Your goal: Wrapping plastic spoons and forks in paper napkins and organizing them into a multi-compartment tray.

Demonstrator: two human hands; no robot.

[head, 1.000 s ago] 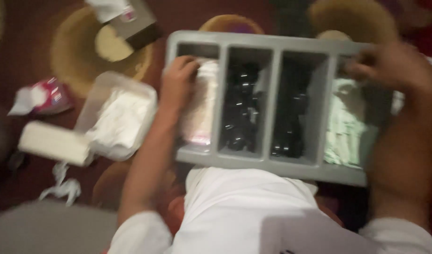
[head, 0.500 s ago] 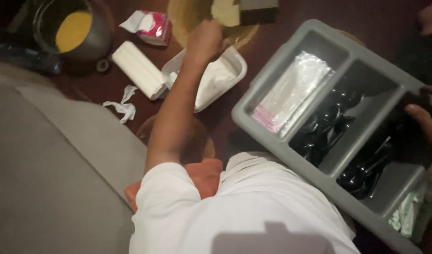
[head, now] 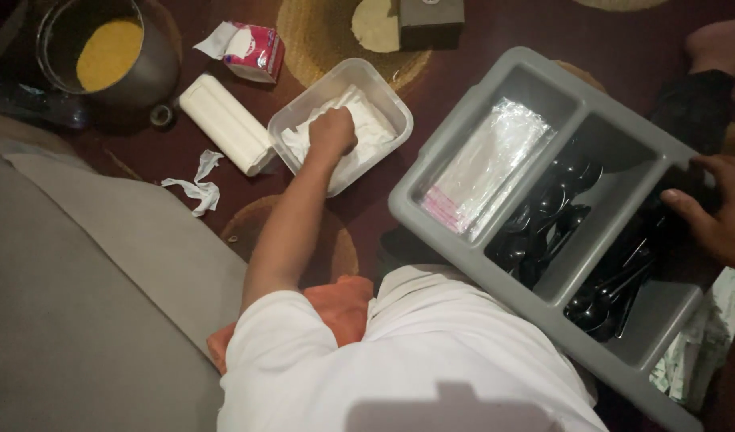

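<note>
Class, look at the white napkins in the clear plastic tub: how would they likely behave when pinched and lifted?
The white napkins look crumpled and thin, so probably floppy and light. The left hand presses into them, suggesting they compress easily. The clear tub might shift if tugged.

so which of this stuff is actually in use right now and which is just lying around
In use:
- left hand closed on white napkins in the clear plastic tub
- right hand on the grey four-slot plastic cutlery tray, with black plastic spoons and clear bags

Lying about:
- white wrapped roll
- red-and-white packet
- metal pot of yellow contents
- torn white scrap
</note>
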